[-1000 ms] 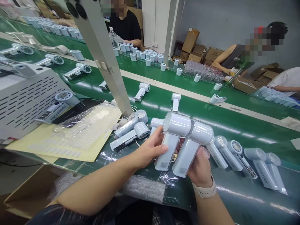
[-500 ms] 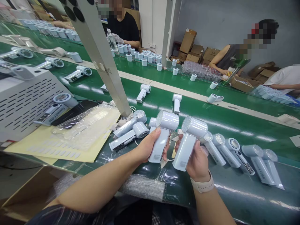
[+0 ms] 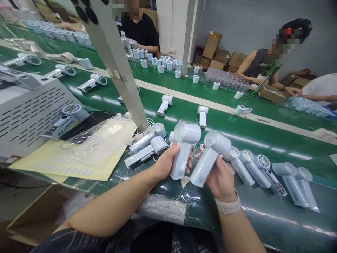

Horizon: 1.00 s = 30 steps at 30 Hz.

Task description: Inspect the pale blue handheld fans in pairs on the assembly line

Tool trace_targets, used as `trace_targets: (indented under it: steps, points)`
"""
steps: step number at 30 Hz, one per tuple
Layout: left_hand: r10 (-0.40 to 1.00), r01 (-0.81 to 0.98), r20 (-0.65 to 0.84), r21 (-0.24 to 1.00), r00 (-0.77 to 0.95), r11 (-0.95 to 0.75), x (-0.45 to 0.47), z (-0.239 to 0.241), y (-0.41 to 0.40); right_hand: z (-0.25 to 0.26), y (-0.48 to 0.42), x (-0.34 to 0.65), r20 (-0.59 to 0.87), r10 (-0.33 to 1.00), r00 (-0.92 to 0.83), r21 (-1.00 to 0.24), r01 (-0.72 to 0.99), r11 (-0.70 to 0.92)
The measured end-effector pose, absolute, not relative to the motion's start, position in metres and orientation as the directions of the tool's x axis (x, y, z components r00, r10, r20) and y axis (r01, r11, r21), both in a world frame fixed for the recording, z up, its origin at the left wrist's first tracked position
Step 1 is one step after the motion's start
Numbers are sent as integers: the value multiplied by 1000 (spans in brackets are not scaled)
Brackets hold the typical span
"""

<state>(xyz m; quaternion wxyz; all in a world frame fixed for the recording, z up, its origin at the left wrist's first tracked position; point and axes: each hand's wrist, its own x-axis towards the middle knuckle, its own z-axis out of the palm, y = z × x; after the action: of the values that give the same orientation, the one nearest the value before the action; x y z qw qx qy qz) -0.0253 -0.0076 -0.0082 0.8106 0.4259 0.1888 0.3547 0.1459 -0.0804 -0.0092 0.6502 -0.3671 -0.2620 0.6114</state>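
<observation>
My left hand [image 3: 168, 160] is wrapped round the handle of a pale blue handheld fan [image 3: 187, 133], its round head up. In my right hand [image 3: 222, 177] is a second handheld fan [image 3: 205, 165] of the same kind, tilted, with its handle end leaning toward the left one. The two fans are side by side and apart, above the bench edge. Just left of my left hand lie more fans [image 3: 143, 154] on the bench. To the right of my right hand, a row of several fans [image 3: 259, 172] lies at a slant.
A slotted white metal box [image 3: 34, 116] stands at left beside a yellow label sheet [image 3: 105, 172] under clear plastic. A slanted metal post [image 3: 123, 77] rises before the green conveyor [image 3: 181, 116], which carries fans and small cups. Co-workers sit across it. Bubble wrap [image 3: 163, 209] lies at the front edge.
The fan in my right hand has tilted, its lower end swinging left and up. The left fan has risen slightly. On the conveyor, fans near the middle appear shifted a little to the right.
</observation>
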Motion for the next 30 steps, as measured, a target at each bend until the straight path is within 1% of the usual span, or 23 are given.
trace_targets:
  steps: [2,4,7,11,14,17,20,22,25,28,30]
  points:
    - [772,-456,41,826,634,331,-24,-9,-7,-6,-80,145,-142,988,59,-765,-640,-71]
    - [798,-471,52,830,600,300,-23,-9,-7,-3,-80,144,-147,988,43,-747,-660,-82]
    - [803,-441,-5,834,595,332,-22,-9,-8,-2,-80,142,-110,993,36,-754,-654,-60]
    - [760,-364,-68,848,647,385,-24,-9,-9,-4,-80,140,-78,997,-10,-768,-637,-66]
    - [714,-336,-61,852,697,401,-24,-10,-10,-5,-81,138,-94,995,37,-775,-630,-50]
    - [690,-381,-45,807,723,452,-24,-14,-9,-4,-80,138,-99,989,109,-766,-643,-6]
    - [694,-434,-34,758,719,487,-24,-17,-6,-2,-81,141,-61,991,117,-784,-620,25]
    - [714,-427,-52,770,698,474,-25,-16,-5,-2,-81,144,-56,990,130,-795,-605,34]
    - [739,-379,-72,823,669,423,-27,-11,-4,-3,-83,149,-61,978,202,-802,-593,73]
    - [732,-356,-39,856,680,376,-27,-6,-5,-3,-82,150,-44,957,287,-805,-577,136]
    - [723,-359,-11,863,691,356,-28,-4,-6,-4,-80,150,-45,949,311,-810,-567,148]
